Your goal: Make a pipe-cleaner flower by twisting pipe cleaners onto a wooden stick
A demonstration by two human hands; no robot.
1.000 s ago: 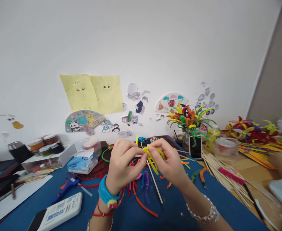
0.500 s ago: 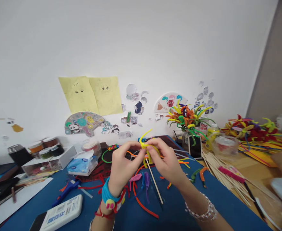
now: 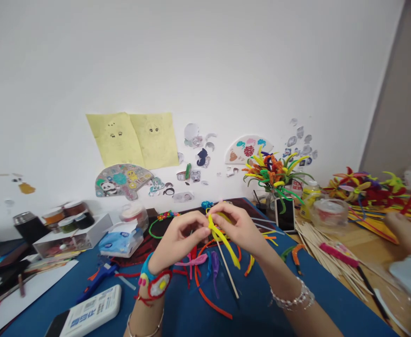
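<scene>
Yellow pipe cleaners (image 3: 229, 248) are pinched between the fingertips of my left hand (image 3: 182, 238) and my right hand (image 3: 239, 229). One yellow strand hangs down to the right below my fingers, and a thin loop shows above them. A thin wooden stick (image 3: 227, 270) slants down to the right from under the yellow bunch; my fingers partly hide where they meet. On the blue mat (image 3: 258, 313) below lie a pink pipe cleaner bow (image 3: 194, 260), a purple one (image 3: 215, 269) and a long orange-red pipe cleaner (image 3: 210, 302).
A blue glue gun (image 3: 96, 281), a tissue pack (image 3: 121, 238) and a white box-shaped item (image 3: 89, 311) lie left. A vase of pipe cleaner flowers (image 3: 274, 173), a phone (image 3: 284, 214) and wooden sticks (image 3: 326, 252) stand or lie right. Another person's hand (image 3: 404, 231) holds a red strip.
The yellow strand has swung down to the right, and its upright end is no longer raised above my fingers. My left wrist has turned. The other person's hand has moved further into view.
</scene>
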